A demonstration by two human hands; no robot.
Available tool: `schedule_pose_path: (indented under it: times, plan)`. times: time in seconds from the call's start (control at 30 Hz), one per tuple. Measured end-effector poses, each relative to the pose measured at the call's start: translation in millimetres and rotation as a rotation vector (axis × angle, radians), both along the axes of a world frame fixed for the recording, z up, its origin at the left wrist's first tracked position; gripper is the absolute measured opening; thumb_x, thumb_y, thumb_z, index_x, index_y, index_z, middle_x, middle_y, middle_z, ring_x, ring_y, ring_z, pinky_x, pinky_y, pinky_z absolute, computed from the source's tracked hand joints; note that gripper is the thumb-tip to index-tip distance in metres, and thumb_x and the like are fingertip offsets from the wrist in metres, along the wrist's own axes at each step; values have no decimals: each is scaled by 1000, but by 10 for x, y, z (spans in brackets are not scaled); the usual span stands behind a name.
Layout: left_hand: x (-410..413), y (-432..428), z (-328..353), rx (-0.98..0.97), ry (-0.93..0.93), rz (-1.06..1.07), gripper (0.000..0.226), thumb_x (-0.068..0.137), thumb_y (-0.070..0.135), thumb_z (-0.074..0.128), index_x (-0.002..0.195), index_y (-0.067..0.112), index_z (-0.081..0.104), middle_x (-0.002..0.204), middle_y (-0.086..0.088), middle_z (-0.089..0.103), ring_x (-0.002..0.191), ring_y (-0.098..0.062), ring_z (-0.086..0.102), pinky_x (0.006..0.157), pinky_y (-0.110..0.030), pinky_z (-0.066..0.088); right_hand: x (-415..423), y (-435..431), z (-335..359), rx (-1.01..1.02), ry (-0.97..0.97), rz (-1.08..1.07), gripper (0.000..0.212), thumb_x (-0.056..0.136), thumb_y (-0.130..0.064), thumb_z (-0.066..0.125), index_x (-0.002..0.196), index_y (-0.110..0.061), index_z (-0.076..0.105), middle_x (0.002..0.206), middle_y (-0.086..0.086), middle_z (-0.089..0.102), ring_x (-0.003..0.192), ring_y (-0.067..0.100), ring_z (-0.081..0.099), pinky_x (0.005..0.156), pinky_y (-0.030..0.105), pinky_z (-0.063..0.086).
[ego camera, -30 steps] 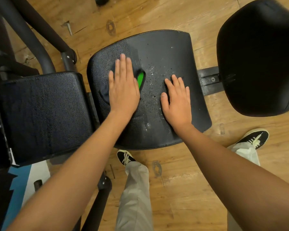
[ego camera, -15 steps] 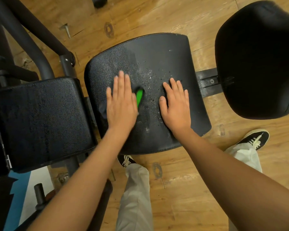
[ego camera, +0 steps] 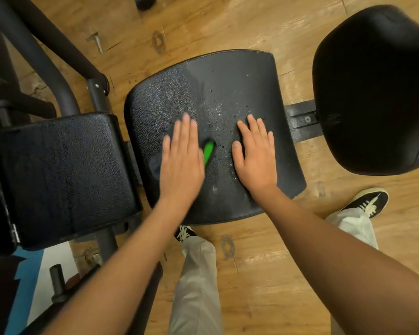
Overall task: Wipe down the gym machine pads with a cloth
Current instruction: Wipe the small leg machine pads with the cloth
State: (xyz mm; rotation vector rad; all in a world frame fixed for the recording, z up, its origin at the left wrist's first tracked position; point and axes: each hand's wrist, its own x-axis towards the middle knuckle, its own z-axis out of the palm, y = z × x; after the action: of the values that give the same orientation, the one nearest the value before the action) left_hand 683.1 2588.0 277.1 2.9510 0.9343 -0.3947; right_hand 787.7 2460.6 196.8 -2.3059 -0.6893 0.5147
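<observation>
Lying under flat left hand: cloth, on seat pad.

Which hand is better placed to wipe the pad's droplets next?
Left. The left hand lies flat on the cloth, right beside the droplets on the pad; the right hand rests bare on it.

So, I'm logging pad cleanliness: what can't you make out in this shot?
Head view:
- cloth: mostly hidden under the left hand; only a dark edge and a green strip show.
- middle pad: hidden where the right hand rests flat.
- round pad: cut off by the right edge, too dark to judge.
</observation>
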Motion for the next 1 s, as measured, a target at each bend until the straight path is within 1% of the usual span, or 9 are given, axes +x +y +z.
schedule_pose_path:
  times: [0.1,0.2,0.3,0.4,0.57,0.67,0.8,0.9,1.0]
  plan:
    - [-631,-567,73,3,73,5,63,105,26,30,162,7,12,170,-12,6,157,-26,11,124,-46,17,1,2,-2,1,-5,-1,49,105,-31,43,152,-18,45,165,5,33,156,27,20,124,54,17]
    - [-769,-672,73,-10,117,19,63,104,27,28,162,8,14,170,-10,6,157,-25,12,123,-46,17,2,-1,10,1,-2,0,48,105,-30,42,152,-18,45,165,5,32,156,26,19,125,53,16]
    - [-533,-456,40,-3,113,9,62,104,27,28,162,7,16,170,-10,8,157,-26,13,123,-47,18,1,-1,17,2,1,-1,48,106,-30,43,153,-19,45,166,4,32,156,25,18,125,53,17]
    - [-110,-43,-16,25,57,30,61,106,25,30,162,7,14,170,-11,8,157,-26,12,124,-48,17,5,0,15,3,2,-2,49,105,-31,43,152,-19,45,166,4,32,156,25,19,125,53,17]
    - [854,699,-90,63,-80,154,62,107,23,30,162,8,9,171,-9,3,157,-25,4,126,-47,8,8,-3,14,3,7,1,48,106,-31,44,152,-19,45,166,4,32,156,26,19,126,53,16]
    - [1185,901,-115,80,-99,192,61,107,24,29,162,7,8,171,-10,4,158,-25,4,127,-46,7,5,-8,11,0,8,4,48,106,-31,43,153,-20,44,166,4,32,156,25,18,126,52,15]
    - [1203,897,-137,104,-105,176,61,107,24,27,162,7,8,171,-11,2,158,-25,3,127,-45,6,20,-2,30,1,13,6,48,106,-32,42,153,-20,44,166,3,31,156,24,17,126,52,14]
    - [1130,858,-120,69,-120,153,62,107,23,28,162,7,6,171,-10,0,158,-24,1,127,-44,4,20,-7,38,-4,16,13,48,107,-32,41,153,-20,44,166,3,31,157,24,17,127,51,12]
    - [908,630,-98,33,-122,132,62,107,23,30,162,8,6,171,-10,0,158,-24,2,128,-46,8,26,-12,43,-4,25,12,48,107,-32,41,153,-20,44,166,3,30,157,24,16,126,51,13]
